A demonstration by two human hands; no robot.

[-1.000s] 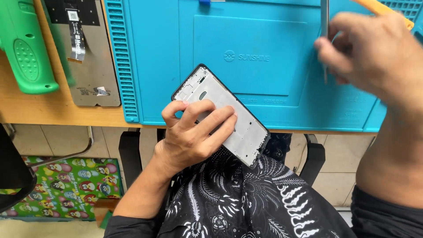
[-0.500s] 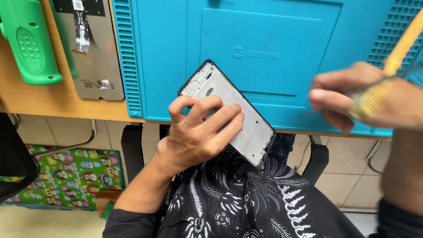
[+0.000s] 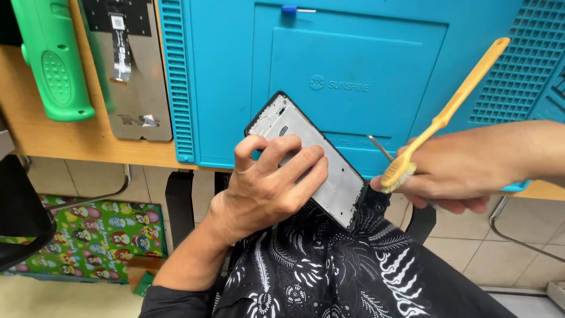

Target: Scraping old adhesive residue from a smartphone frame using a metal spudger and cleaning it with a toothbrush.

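My left hand [image 3: 268, 185] grips a phone's grey metal middle frame [image 3: 341, 188], holding it tilted above my lap at the table's front edge, fingers laid across its inner face. My right hand [image 3: 465, 168] holds a yellow brush [image 3: 453, 103] with its bristle head down by my fingertips, just right of the frame's lower end, its handle pointing up and to the right. A thin pair of metal tweezers [image 3: 379, 147] also sticks out of that hand toward the frame. The brush bristles are close to the frame, not clearly touching it.
A blue silicone work mat [image 3: 353, 53] covers the wooden table [image 3: 70, 141]. A removed phone display panel [image 3: 132, 70] lies left of the mat, beside a green tool handle [image 3: 53, 59]. A small blue-handled tool [image 3: 291, 9] lies at the mat's far edge. A patterned floor mat [image 3: 88, 235] lies below.
My right hand has come down from the mat's upper right to the frame's lower end, now carrying the yellow brush. My left hand kept hold of the frame, nearly still.
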